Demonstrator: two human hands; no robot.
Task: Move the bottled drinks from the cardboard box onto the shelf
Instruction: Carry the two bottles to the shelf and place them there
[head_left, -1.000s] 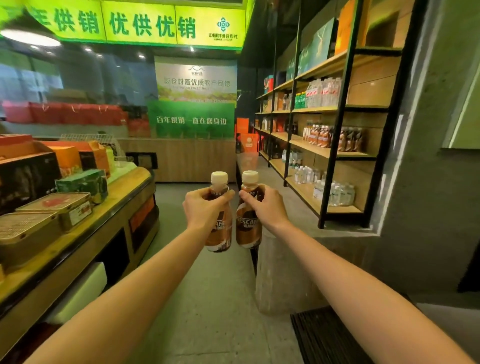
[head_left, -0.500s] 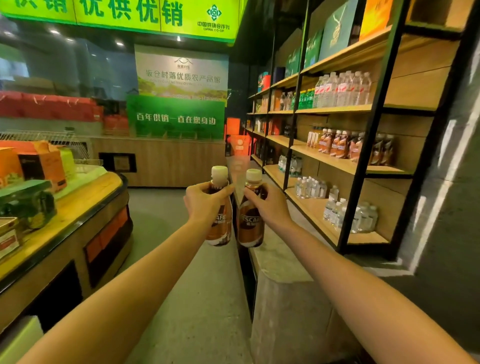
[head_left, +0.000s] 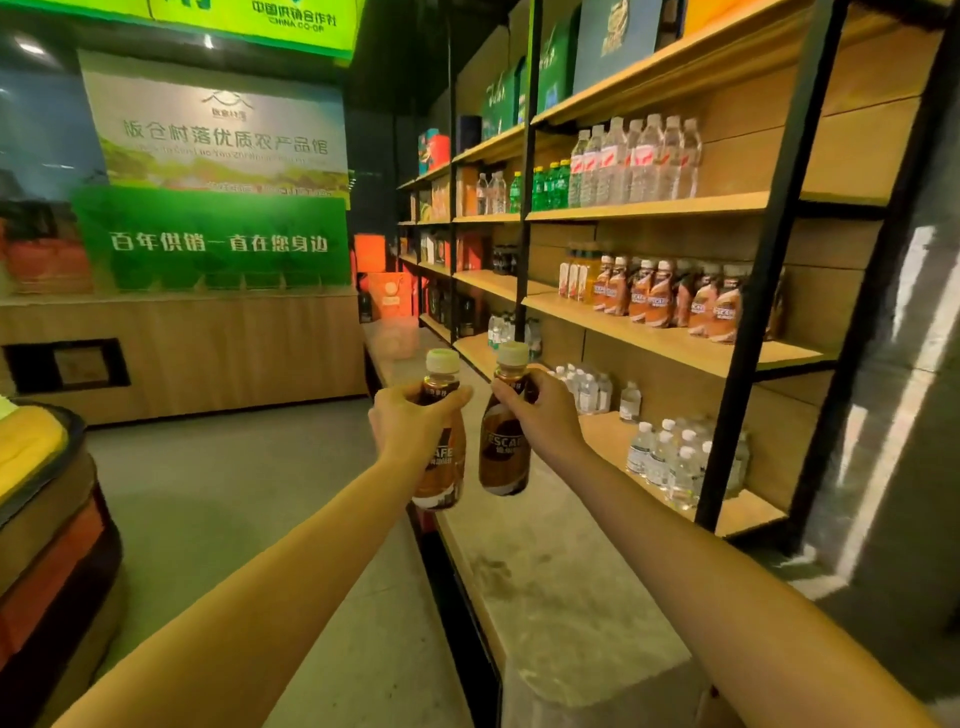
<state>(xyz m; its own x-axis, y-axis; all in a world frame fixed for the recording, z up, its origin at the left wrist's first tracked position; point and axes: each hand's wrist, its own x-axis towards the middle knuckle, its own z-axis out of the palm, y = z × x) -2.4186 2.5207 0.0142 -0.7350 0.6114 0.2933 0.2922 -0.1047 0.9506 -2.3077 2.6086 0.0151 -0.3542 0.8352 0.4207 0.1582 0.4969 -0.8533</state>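
Two bare arms reach forward from the bottom of the view. Under the right arm runs a long grey stone ledge (head_left: 561, 587), and its near edge drops down to the open floor (head_left: 234, 493) on the left. A round display stand (head_left: 47, 493) sits at the far left side, so a wide path of floor lies between it and the ledge. The left hand (head_left: 410, 431) is wrapped tight around the neck of one brown coffee bottle (head_left: 445, 478). The right hand (head_left: 545, 415) is wrapped around the neck of a second coffee bottle (head_left: 504, 452). Both bottles are in the air over the ledge edge, close side by side with a thin gap. Each one stands tall with its pale cap up; the right one leans a little. Past them, a black post (head_left: 753, 312) stands in front of the shelf (head_left: 670, 343). A row of the same coffee bottles (head_left: 660, 301) stands on the middle board, with bare wood in front of them. The small clear bottles (head_left: 670, 462) on the low board look like water, but they are blurry. Far back are a wooden counter (head_left: 197, 348) and a green sign (head_left: 213, 239).
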